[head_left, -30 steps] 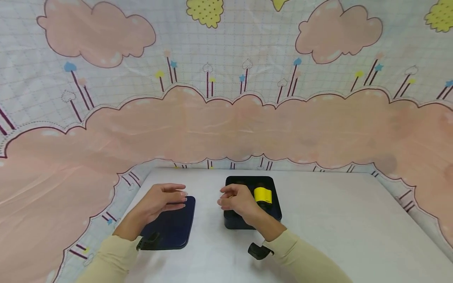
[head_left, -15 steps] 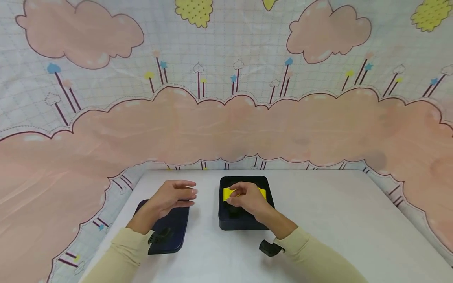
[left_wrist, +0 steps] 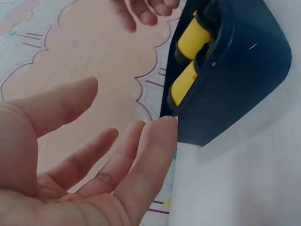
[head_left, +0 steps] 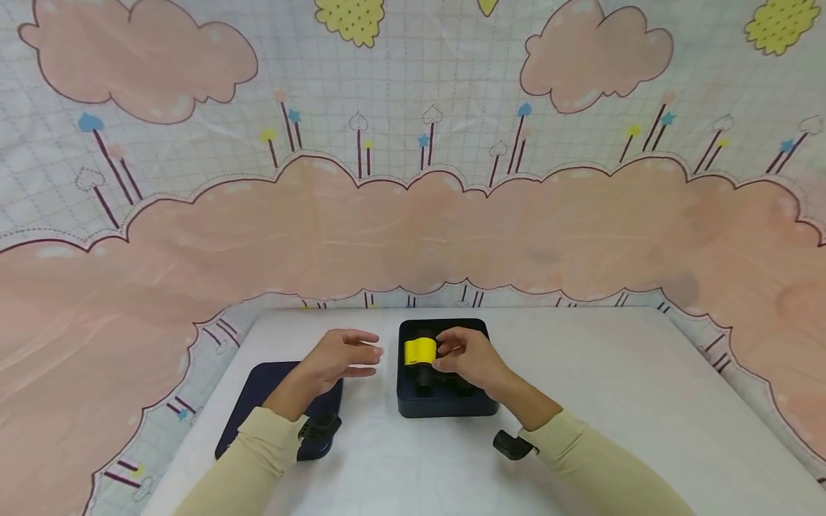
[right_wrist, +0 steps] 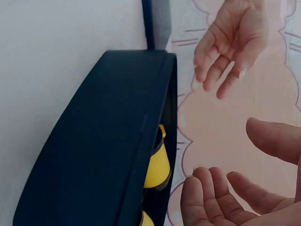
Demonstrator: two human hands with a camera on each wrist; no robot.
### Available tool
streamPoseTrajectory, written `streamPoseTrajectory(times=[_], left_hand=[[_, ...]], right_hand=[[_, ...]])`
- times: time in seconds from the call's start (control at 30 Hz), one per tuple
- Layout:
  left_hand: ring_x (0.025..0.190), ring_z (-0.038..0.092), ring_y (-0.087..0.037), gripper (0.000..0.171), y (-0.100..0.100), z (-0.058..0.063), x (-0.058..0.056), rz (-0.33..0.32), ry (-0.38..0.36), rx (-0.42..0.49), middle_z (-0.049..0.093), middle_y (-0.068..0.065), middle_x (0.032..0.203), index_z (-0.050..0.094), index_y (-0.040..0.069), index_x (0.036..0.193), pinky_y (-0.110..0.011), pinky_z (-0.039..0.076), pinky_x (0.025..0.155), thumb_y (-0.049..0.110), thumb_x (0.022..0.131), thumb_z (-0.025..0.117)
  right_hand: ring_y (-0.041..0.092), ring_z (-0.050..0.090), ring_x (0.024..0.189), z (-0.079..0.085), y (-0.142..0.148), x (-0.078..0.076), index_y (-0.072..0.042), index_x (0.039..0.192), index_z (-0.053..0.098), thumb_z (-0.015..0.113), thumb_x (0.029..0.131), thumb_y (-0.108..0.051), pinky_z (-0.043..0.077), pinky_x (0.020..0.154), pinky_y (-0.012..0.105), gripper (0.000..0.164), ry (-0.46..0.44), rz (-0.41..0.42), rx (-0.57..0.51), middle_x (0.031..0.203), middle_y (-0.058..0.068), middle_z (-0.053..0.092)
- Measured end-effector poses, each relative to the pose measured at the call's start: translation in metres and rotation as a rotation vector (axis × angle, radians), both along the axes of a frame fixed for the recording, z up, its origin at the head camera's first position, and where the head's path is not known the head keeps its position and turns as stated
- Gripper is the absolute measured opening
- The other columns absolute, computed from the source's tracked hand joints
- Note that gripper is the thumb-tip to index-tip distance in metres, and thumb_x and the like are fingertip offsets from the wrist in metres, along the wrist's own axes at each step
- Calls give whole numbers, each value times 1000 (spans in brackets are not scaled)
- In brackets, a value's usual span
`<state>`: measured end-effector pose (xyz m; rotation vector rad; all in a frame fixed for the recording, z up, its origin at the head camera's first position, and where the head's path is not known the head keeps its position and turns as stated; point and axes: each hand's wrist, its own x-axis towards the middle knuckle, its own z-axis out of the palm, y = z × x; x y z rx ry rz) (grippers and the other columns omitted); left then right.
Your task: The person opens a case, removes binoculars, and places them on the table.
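Binoculars (head_left: 421,351) with yellow bands and black ends lie in a dark navy box (head_left: 445,407). My right hand (head_left: 474,362) hovers over the box's right half and hides part of the binoculars in the head view. Its fingers are relaxed and bend slightly; the right wrist view shows nothing in that hand (right_wrist: 225,202). Just left of the box, my left hand (head_left: 345,358) is in the air with fingers spread and nothing held. Both yellow barrels of the binoculars (left_wrist: 193,40) show past the box wall (left_wrist: 240,75) in the left wrist view.
A flat navy lid (head_left: 264,387) lies on the white table (head_left: 600,401), left of the box and partly beneath my left forearm. Behind the table hangs a cloth (head_left: 413,236) printed with clouds.
My left hand has moved right, from above the lid towards the box. The right hand has shifted right across the box, uncovering the left barrel of the binoculars. The head view has turned slightly right.
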<state>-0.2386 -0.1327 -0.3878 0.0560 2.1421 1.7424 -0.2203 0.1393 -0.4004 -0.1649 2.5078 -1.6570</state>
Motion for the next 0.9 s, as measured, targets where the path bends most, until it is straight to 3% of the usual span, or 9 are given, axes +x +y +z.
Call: streamPoseTrajectory(times=[0.17, 0.3, 0.63, 0.77, 0.9], left_hand=[[114, 70, -36, 42, 11, -14, -5, 32, -38, -9, 70, -20, 127, 61, -4, 136, -46, 62, 96, 10, 97, 73], [118, 67, -39, 43, 20, -21, -4, 46, -56, -17, 70, -20, 125, 61, -5, 136, -48, 61, 98, 8, 97, 73], [105, 73, -29, 52, 35, -33, 0, 33, -55, -55, 68, -20, 122, 58, -3, 140, -49, 61, 97, 8, 93, 78], [97, 73, -24, 57, 35, -38, 1, 40, -54, -102, 67, -19, 121, 58, -1, 141, -44, 64, 89, 9, 90, 81], [95, 71, -24, 57, 35, -44, 2, 36, -56, -88, 65, -19, 120, 57, -2, 141, -45, 64, 88, 5, 89, 81]], right_hand=[[21, 62, 96, -3, 4, -2, -1, 133, 64, 81, 87, -4, 61, 89, 35, 48, 17, 8, 44, 116, 17, 68], [23, 63, 105, -6, 5, -2, -5, 134, 64, 82, 88, -7, 61, 93, 38, 49, 50, 15, 129, 122, 16, 68], [33, 63, 124, -14, 6, -5, -5, 141, 61, 86, 86, -16, 54, 109, 52, 61, 227, 56, 482, 139, 16, 64], [36, 57, 134, -18, 4, -8, -6, 145, 59, 86, 86, -20, 49, 114, 55, 66, 306, 102, 612, 147, 17, 59], [37, 49, 141, -21, 2, -10, -7, 147, 57, 87, 86, -24, 48, 116, 54, 70, 367, 140, 728, 149, 16, 56]])
